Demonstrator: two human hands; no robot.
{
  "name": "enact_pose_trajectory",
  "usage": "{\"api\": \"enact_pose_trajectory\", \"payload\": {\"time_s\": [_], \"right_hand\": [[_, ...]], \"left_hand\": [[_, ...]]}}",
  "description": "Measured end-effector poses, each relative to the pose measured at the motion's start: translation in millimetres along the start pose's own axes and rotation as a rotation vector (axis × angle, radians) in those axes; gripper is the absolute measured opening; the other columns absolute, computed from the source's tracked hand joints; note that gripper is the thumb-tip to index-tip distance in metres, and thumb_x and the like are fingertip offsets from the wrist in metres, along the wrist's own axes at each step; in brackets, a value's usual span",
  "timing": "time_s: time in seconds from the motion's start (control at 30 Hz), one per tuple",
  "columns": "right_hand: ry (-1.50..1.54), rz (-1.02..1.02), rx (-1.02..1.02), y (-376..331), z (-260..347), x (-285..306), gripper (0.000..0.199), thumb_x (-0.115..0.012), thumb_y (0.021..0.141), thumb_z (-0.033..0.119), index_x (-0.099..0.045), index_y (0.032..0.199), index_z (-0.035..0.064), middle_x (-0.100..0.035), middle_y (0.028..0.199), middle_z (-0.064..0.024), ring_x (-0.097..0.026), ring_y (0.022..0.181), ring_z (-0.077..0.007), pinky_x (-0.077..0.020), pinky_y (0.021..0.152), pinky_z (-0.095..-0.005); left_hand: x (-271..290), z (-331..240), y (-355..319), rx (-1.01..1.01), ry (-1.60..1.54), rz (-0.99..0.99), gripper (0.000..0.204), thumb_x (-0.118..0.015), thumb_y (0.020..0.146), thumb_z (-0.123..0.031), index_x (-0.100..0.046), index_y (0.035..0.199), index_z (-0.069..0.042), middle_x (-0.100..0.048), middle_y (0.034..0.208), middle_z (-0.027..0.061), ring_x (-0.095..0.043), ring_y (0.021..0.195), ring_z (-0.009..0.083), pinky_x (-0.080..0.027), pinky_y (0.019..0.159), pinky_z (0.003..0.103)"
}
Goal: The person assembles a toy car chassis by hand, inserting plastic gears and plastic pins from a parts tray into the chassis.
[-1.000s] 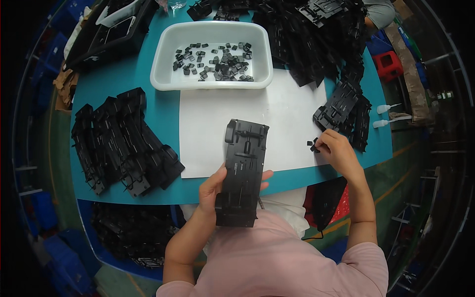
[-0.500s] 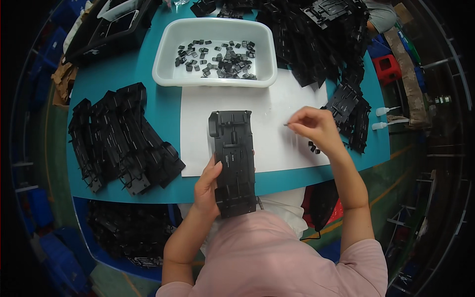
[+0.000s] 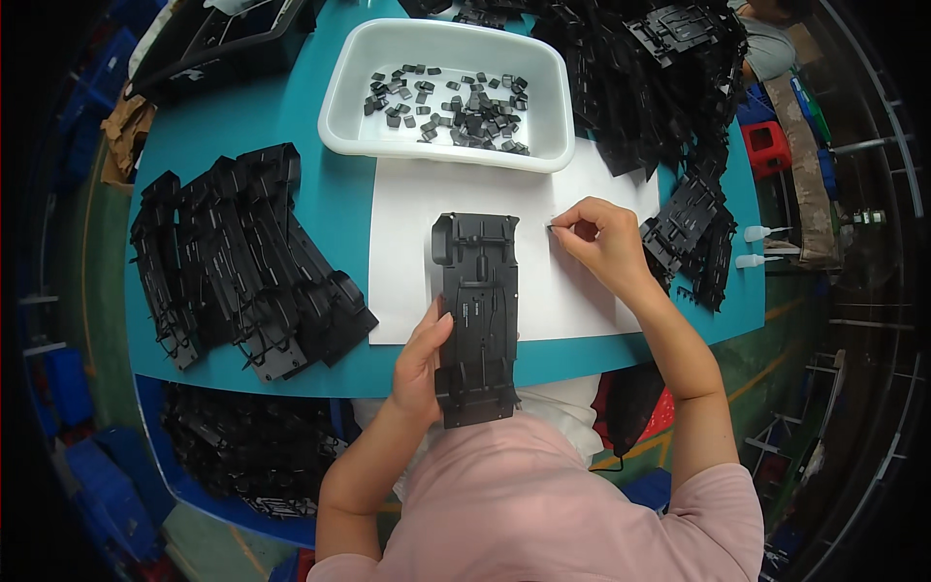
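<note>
My left hand point(image 3: 423, 367) is closed on the left edge of a long black moulded plastic chassis plate point(image 3: 478, 320), thumb on top, fingers hidden beneath. The plate points away from me, its near end by my shirt, its upper face ribbed. To its right, over a white sheet point(image 3: 572, 291), my right hand point(image 3: 603, 242) pinches a small black plastic piece point(image 3: 552, 227) between thumb and fingertips, apart from the plate. Beyond them stands a white plastic tub point(image 3: 354, 141) with many similar small black pieces point(image 3: 475, 121) scattered on its bottom.
Stacked black chassis plates point(image 3: 242, 262) lie on the teal table point(image 3: 320, 213) at the left. A larger heap point(image 3: 621, 107) fills the far right. Two small white bottles point(image 3: 752, 260) rest at the right edge. A blue bin point(image 3: 155, 436) of black parts stands below left. Another person point(image 3: 766, 48) sits at the far right.
My right hand has moved slightly left toward the plate, still pinching the small piece. The whole view has shifted a little, so the tub and the plate appear further right.
</note>
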State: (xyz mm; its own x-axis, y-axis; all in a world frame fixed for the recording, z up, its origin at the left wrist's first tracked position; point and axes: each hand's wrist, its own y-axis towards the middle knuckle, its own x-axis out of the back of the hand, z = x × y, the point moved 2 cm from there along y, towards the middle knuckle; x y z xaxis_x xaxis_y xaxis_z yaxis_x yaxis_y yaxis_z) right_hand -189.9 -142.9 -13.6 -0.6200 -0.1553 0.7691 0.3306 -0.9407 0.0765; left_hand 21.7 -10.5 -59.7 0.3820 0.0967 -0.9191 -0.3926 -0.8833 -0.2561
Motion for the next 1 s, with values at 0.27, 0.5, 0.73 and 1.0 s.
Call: {"api": "enact_pose_trajectory", "payload": {"time_s": [0.27, 0.5, 0.73, 1.0], "right_hand": [[-0.077, 0.053, 0.052, 9, 10, 0, 0.006, -0.067, 0.074, 0.001, -0.066, 0.080, -0.0014, -0.061, 0.073, -0.0113, -0.058, 0.061, -0.0219, -0.0469, 0.057, -0.0319], [-0.136, 0.096, 0.063, 9, 15, -1, 0.007, -0.067, 0.073, 0.002, -0.066, 0.079, -0.0010, -0.060, 0.072, -0.0118, -0.058, 0.061, -0.0239, -0.0475, 0.058, -0.0338], [-0.075, 0.053, 0.017, 6, 11, 2, 0.006, -0.066, 0.074, 0.001, -0.066, 0.080, -0.0008, -0.062, 0.072, -0.0115, -0.058, 0.060, -0.0208, -0.0467, 0.057, -0.0318], [0.074, 0.009, -0.066, 7, 5, -3, 0.005, -0.070, 0.078, 0.000, -0.070, 0.083, -0.0010, -0.065, 0.072, -0.0028, -0.052, 0.058, -0.0064, -0.0412, 0.053, -0.0216]], "left_hand": [[-7, -3, 1, -0.014, 0.038, 0.006, 0.053, -0.039, 0.097, -0.026, -0.030, 0.142, 0.000, -0.052, 0.130, 0.0213, -0.059, 0.113, 0.0328, -0.050, 0.095, 0.045], [-4, -3, 2, -0.009, 0.012, 0.028, 0.055, -0.042, 0.096, -0.025, -0.029, 0.143, 0.000, -0.051, 0.131, 0.0214, -0.059, 0.113, 0.0325, -0.050, 0.095, 0.044], [-5, -3, 1, -0.010, 0.019, 0.029, 0.055, -0.042, 0.095, -0.025, -0.029, 0.143, 0.000, -0.052, 0.131, 0.0210, -0.059, 0.113, 0.0320, -0.050, 0.095, 0.044], [-4, -2, 1, -0.018, 0.050, 0.014, 0.054, -0.039, 0.098, -0.028, -0.030, 0.143, 0.001, -0.052, 0.131, 0.0215, -0.058, 0.114, 0.0324, -0.049, 0.097, 0.045]]}}
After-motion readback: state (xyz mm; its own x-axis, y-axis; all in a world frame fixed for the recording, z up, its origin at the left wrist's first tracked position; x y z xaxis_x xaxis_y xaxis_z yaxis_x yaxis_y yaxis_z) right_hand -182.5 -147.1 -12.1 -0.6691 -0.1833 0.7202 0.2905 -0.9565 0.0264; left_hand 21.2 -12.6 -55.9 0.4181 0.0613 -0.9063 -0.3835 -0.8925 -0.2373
